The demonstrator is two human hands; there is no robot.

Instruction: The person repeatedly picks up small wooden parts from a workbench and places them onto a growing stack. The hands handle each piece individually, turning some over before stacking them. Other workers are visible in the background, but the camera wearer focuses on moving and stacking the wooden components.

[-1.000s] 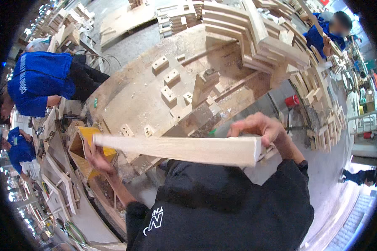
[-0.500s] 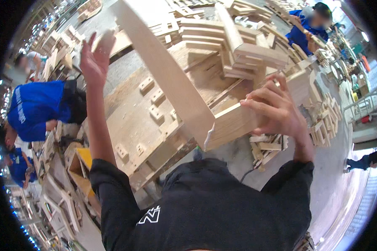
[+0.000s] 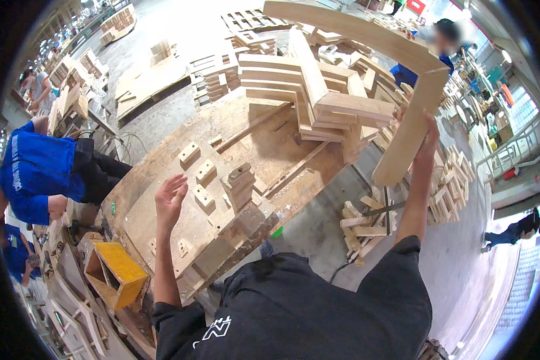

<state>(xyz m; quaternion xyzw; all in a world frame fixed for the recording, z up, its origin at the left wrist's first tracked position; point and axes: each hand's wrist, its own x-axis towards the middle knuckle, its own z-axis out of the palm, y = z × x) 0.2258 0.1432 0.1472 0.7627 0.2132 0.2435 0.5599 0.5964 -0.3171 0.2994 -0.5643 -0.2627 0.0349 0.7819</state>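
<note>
A long pale plank [image 3: 402,90] is held aloft by the right hand [image 3: 425,141], gripped near its end, above stacked boards [image 3: 318,96]. The left hand [image 3: 171,198] is spread open, empty, over the wooden worktable [image 3: 162,216], where small blocks [image 3: 205,173] lie.

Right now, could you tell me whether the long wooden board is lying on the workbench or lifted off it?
Lifted off: the long wooden board is raised above the workbench, with only the right hand against it; the left hand is open and empty.
</note>
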